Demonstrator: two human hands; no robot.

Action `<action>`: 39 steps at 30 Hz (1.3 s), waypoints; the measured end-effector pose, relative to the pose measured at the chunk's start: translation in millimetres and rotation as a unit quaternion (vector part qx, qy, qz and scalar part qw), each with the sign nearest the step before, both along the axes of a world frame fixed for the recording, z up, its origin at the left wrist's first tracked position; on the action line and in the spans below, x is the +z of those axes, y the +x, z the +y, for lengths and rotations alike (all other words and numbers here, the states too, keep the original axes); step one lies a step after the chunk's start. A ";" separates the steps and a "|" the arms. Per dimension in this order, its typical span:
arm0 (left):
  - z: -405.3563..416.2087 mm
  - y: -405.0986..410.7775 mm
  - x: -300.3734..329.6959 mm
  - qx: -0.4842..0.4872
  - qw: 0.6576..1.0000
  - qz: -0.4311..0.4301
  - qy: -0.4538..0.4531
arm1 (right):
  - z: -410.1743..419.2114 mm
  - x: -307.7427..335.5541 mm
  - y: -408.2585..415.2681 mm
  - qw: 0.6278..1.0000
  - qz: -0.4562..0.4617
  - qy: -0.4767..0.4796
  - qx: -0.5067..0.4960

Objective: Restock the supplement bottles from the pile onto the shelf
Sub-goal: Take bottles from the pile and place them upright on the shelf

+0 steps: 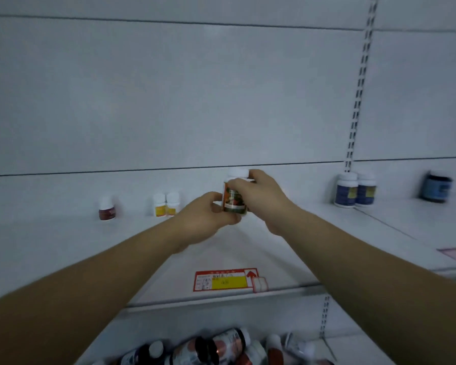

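Observation:
Both my hands hold one supplement bottle [234,198] with a white cap and a red-green label, upright over the middle of the white shelf [63,248]. My left hand [206,219] grips its lower part and my right hand [261,198] wraps its upper part near the cap. A pile of bottles [216,349] lies on the lower shelf at the bottom of the view.
On the shelf stand a dark red bottle [106,208], two yellow-labelled bottles [166,204], two blue-labelled bottles [354,190] and a dark jar [437,187] at far right. A red-yellow price tag [225,280] sits on the shelf's front edge. A slotted upright [358,88] runs down the back wall.

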State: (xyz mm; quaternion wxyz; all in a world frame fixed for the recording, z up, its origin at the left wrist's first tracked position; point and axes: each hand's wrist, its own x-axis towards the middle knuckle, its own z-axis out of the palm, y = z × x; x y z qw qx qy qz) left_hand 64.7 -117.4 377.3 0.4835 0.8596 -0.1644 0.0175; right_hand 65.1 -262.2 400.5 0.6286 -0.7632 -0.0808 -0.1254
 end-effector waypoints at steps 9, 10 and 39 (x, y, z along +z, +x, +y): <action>-163.5 -56.9 5.6 -0.163 0.986 0.001 -0.026 | -153.8 -7.6 -91.7 0.992 -0.014 -0.001 -0.127; -190.1 -63.7 5.0 -0.180 0.983 0.001 -0.038 | -179.0 -8.1 -103.6 0.989 -0.017 -0.002 -0.147; -1046.4 -190.6 -36.2 -0.520 0.841 0.082 -0.123 | -970.7 -29.9 -309.7 0.869 -0.013 -0.022 -0.495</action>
